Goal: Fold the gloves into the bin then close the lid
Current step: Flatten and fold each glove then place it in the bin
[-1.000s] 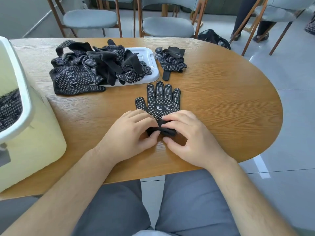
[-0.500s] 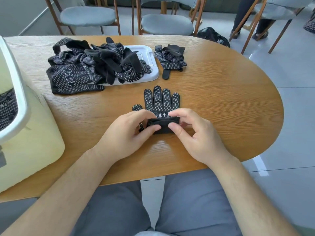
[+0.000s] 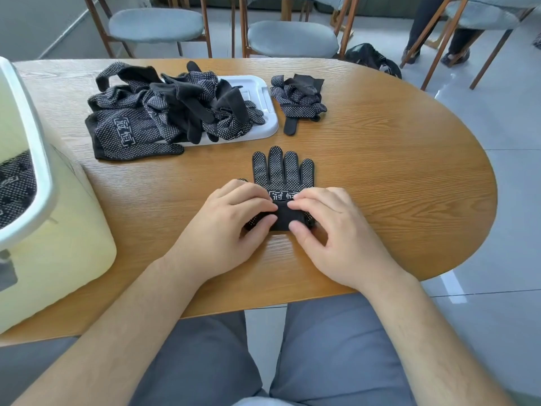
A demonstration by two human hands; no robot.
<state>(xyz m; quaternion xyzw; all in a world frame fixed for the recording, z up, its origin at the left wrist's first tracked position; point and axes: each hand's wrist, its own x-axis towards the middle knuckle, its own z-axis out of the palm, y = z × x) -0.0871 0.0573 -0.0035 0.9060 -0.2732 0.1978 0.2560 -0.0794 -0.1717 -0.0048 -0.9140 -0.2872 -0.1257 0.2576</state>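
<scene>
Your left grip (image 3: 231, 221) and right grip (image 3: 330, 230) pinch the glove (image 3: 282, 171) at its folded cuff, near the bench's (image 3: 395, 171) front edge. It looks soft, light and floppy, so hold both ends of the fold.

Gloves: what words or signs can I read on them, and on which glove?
"冠恒", boxed: flat glove, lower edge of the print covered.
"冠恒", boxed: front glove of the pile.
Print on a glove in the bin: cut off, unreadable.
</scene>
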